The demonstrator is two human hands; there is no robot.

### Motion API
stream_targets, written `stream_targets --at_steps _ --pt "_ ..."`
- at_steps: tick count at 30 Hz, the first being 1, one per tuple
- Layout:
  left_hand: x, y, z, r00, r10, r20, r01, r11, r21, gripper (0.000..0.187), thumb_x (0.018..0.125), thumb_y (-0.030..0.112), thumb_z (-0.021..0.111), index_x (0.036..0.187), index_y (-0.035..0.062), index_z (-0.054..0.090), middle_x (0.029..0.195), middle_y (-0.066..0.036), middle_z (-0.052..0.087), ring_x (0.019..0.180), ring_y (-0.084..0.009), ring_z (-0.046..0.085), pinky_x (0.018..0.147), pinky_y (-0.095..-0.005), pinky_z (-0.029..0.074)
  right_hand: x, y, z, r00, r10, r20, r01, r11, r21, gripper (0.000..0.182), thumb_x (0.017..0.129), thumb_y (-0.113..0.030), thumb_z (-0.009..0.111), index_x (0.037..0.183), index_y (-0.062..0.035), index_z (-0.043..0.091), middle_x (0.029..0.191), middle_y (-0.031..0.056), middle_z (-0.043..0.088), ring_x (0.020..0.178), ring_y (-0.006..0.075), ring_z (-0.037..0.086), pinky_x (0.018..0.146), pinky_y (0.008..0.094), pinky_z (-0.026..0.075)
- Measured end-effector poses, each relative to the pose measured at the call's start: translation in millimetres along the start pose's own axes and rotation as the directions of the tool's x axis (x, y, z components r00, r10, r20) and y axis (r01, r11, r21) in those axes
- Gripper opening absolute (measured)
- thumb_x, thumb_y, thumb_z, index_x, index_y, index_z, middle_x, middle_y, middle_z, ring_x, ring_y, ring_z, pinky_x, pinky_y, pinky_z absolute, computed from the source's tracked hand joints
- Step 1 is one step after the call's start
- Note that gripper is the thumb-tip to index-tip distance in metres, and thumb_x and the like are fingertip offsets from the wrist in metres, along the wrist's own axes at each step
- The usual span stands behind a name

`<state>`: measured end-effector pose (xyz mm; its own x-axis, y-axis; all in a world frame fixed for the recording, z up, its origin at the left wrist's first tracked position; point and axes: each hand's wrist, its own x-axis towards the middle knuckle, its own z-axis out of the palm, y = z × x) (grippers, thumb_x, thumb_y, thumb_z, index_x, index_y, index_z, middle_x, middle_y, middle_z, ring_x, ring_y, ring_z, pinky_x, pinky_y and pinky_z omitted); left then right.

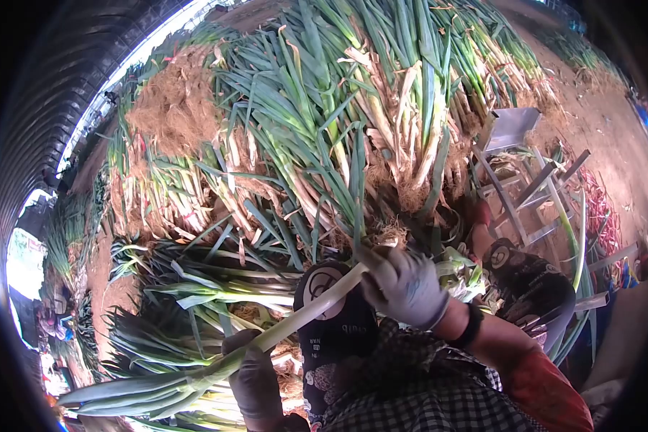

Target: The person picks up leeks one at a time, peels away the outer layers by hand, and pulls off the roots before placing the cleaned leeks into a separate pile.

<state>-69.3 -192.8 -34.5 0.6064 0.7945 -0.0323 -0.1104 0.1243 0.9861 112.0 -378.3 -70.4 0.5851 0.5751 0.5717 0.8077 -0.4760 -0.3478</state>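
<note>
A long green onion (313, 308) lies slantwise across my lap, its white stalk up to the right and its leaves spreading to the lower left. My left hand (255, 381), gloved, is closed around the stalk just where it turns into leaves. At the root end my gloved right hand (407, 288) grips the white base, with brown roots (390, 236) showing just beyond the fingers. Other green onions (230, 289) lie in a layer to the left of my knees, their white ends toward me.
Tall heaps of unpeeled green onions (324, 93) with dry roots stand in front. A metal frame stand (529, 191) is at the right, near red strings (601, 216). Peeled leaf scraps (461, 270) lie between my legs. A curved shed wall (39, 101) runs along the left.
</note>
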Motion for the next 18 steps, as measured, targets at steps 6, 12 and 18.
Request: stream_targets --at_steps 6,12,18 --pt "-3 1 -2 0.989 0.150 0.005 -0.138 0.897 0.419 0.014 0.079 0.002 0.055 0.093 0.0025 0.056 0.089 -0.005 0.054 0.085 -0.0174 0.051 0.084 -0.0330 0.041 25 -23 55 0.996 -0.084 -0.013 0.080 0.978 -0.193 0.053 0.088 -0.035 0.061 0.125 0.0010 0.048 0.065 0.0036 0.054 0.052 0.0182 0.054 0.046 0.0325 0.043" --pt "-12 22 4 0.990 0.095 0.108 -0.124 0.941 0.314 0.019 0.077 -0.002 0.048 0.093 0.0060 0.053 0.093 -0.004 0.050 0.090 -0.0162 0.048 0.088 -0.0301 0.038 71 12 79 0.987 0.042 0.156 -0.033 0.998 -0.059 0.030 0.085 -0.034 0.065 0.096 -0.0063 0.059 0.067 0.0102 0.062 0.059 0.0226 0.064 0.050 0.0334 0.048" --pt "-11 16 -1 0.961 0.244 0.134 -0.278 0.820 0.500 0.009 0.081 0.005 0.056 0.089 0.0066 0.051 0.091 -0.006 0.050 0.087 -0.0166 0.049 0.087 -0.0312 0.040 35 14 2 0.984 -0.070 0.161 -0.027 0.844 0.535 0.025 0.076 -0.018 0.074 0.095 -0.0057 0.063 0.080 0.0072 0.063 0.066 0.0260 0.065 0.060 0.0357 0.053"
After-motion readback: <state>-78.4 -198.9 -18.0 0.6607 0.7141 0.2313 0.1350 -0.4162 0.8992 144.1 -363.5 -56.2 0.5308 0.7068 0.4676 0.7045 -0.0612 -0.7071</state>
